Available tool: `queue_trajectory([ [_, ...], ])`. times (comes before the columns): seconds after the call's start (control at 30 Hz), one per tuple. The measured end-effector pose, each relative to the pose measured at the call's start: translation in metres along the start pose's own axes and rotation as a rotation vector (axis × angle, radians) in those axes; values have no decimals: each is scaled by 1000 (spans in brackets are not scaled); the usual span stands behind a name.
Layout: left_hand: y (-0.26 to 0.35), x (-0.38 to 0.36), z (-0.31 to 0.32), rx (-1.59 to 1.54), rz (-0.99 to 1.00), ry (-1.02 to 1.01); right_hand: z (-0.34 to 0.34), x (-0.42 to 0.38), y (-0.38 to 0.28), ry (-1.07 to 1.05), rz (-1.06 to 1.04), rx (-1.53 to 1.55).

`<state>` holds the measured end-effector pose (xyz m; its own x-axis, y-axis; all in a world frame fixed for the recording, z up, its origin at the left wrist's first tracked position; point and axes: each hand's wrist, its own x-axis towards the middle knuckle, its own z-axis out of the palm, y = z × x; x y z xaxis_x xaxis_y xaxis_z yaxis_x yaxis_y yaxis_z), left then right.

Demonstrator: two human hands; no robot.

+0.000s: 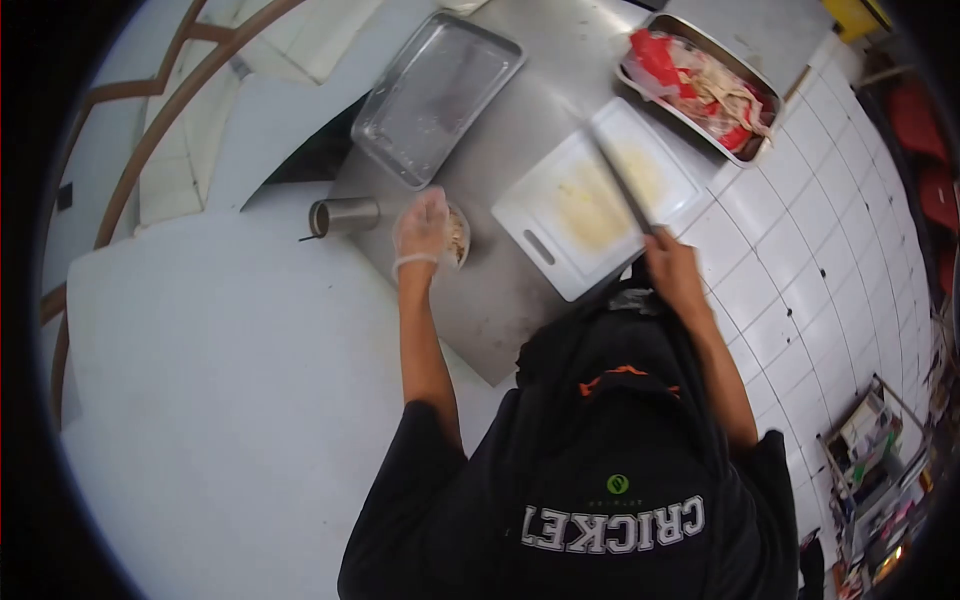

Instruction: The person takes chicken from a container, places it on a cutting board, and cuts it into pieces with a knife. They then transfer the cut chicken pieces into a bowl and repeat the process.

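Observation:
My left hand (422, 228), in a clear plastic glove, lies over the side of a small white bowl (465, 245), its fingers together and bent at the bowl. Brown bits of food show inside the bowl; the hand hides the rest. Closed around a handle, my right hand (672, 268) holds a long knife (620, 185), its blade blurred and slanting over a white cutting board (542, 208). Pale yellowish food residue (590, 215) is smeared across the board. The knife hand looks bare.
Beside the bowl, a metal cup (348, 215) lies on its side. A metal tray (432, 95) and a metal pan (745, 157) holding chicken-like pieces and red plastic (655, 62) rest on the steel table (480, 300). White tiles and a cluttered rack (875, 450) are at right.

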<state>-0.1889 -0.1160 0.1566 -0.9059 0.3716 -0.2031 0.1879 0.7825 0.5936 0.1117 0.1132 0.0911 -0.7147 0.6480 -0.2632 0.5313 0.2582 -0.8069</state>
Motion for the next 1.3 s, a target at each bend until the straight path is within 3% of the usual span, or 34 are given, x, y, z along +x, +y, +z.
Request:
queue_trajectory([
  [0.07, 5, 35, -16, -261, 135, 53, -36, -10, 7, 140, 131, 1],
  [0.13, 48, 56, -28, -505, 139, -17, -58, -19, 33, 290, 221, 31],
  [0.17, 70, 65, -22, -639, 151, -71, -72, -23, 41, 285, 362, -66],
  [0.27, 133, 90, 41, -682, 460, -315, -83, -36, 105, 507, 338, -80],
  [0.37, 209, 102, 152, -448, 651, -521, -100, -43, 102, 569, 447, 95],
  [0.43, 268, 95, 217, -355, 708, -466, -92, -44, 135, 689, 368, 53],
  [0.53, 339, 94, 283, 911, 1285, -322, -88, -41, 150, 762, 346, 75],
  [0.6, 329, 98, 332, 781, 1032, -346, -94, -37, 133, 756, 399, 153],
  [0.7, 305, 120, 404, 655, 910, -318, -107, -32, 130, 682, 519, 191],
  [0.8, 328, 123, 367, 685, 929, -536, -111, -29, 142, 740, 423, 165],
  [0.87, 360, 113, 312, 661, 1052, -687, -114, -25, 155, 753, 375, 159],
  [0.9, 389, 90, 266, 720, 1058, -684, -118, -21, 161, 742, 379, 171],
  [0.97, 400, 85, 237, 675, 1197, -609, -125, -13, 163, 723, 368, 175],
  [1.17, 403, 92, 208, 367, 1129, -691, -146, 21, 152, 598, 386, 133],
  [1.23, 399, 99, 206, 409, 1157, -675, -164, 31, 121, 475, 519, 170],
  [1.3, 404, 99, 212, 605, 1124, -622, -158, 37, 124, 504, 444, 182],
])
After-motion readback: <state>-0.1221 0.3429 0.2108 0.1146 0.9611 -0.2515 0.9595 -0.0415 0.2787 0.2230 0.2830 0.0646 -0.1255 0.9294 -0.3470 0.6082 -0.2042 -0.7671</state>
